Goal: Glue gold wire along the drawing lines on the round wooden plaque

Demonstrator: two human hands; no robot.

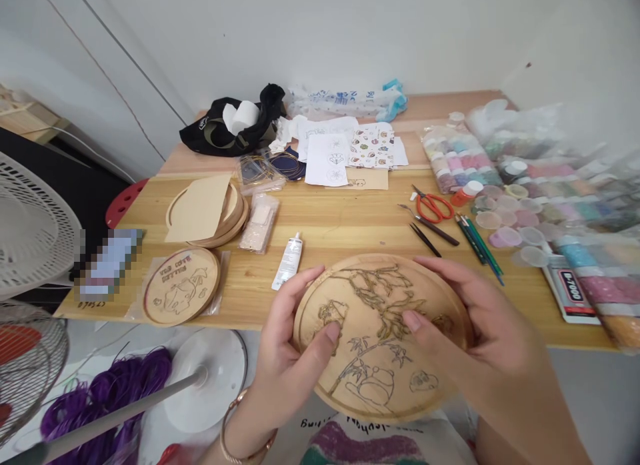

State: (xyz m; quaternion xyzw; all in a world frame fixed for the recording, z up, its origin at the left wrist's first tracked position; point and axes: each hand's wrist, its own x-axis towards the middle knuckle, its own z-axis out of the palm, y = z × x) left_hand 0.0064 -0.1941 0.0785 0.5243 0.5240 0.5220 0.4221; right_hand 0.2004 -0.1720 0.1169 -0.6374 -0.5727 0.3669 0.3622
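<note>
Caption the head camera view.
Left hand and right hand hold a round carved wooden plaque over a wooden table.

On the table [325, 220]: engraved round wooden plaque [181, 286] at left, stacked wooden discs [220, 215] under a tan sheet, white glue tube [288, 261]. Right side: red-handled scissors [433, 207], tweezers [425, 238], strip packs of coloured beads [457, 160], clear round lids [505, 215]. Far edge: printed paper sheets [327, 160]. Floor: purple cord [105, 398], beside a pedestal fan [35, 225].
</note>
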